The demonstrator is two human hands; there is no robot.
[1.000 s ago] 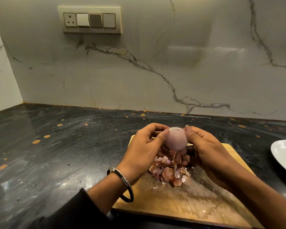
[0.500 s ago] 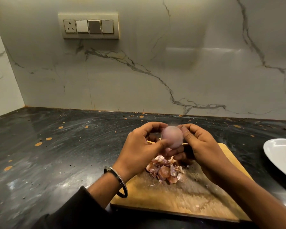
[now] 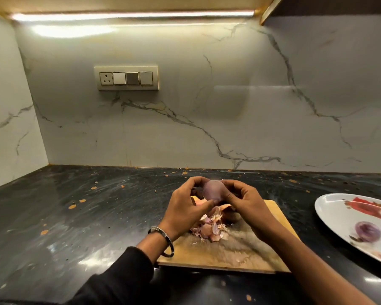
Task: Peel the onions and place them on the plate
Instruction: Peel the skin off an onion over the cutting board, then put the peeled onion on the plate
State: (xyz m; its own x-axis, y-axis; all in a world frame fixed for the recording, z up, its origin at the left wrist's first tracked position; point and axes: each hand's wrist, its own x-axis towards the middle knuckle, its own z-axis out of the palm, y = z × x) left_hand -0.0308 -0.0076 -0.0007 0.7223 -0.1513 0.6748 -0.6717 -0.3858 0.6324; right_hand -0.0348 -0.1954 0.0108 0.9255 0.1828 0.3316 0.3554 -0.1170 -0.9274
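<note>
**Onion nearly bare, plate now in fuller view**

Since half a second ago the head has tipped up: the under-cabinet light strip (image 3: 132,15) now shows at 12 o'clock, and much more of the plate (image 3: 330,208) has come in at 3 o'clock, with one peeled onion (image 3: 367,231) already lying on it. The onion in hand (image 3: 213,190) has been turned, and a flap of loose skin (image 3: 199,201) now hangs at its lower left.

The left hand (image 3: 185,208) curls round the onion, thumb pinching at that skin; the right hand (image 3: 242,201) grips the onion's other side with bent fingers. It is held above the far end of the cutting board (image 3: 240,258), over a heap of peels (image 3: 209,227). By my judgement only the last scraps remain before it goes right to the plate.

The worktop (image 3: 75,216) is dark, glossy, speckled stone. Behind it stands a veined marble wall (image 3: 207,106) with a switch panel (image 3: 126,78) at 11 o'clock.
</note>
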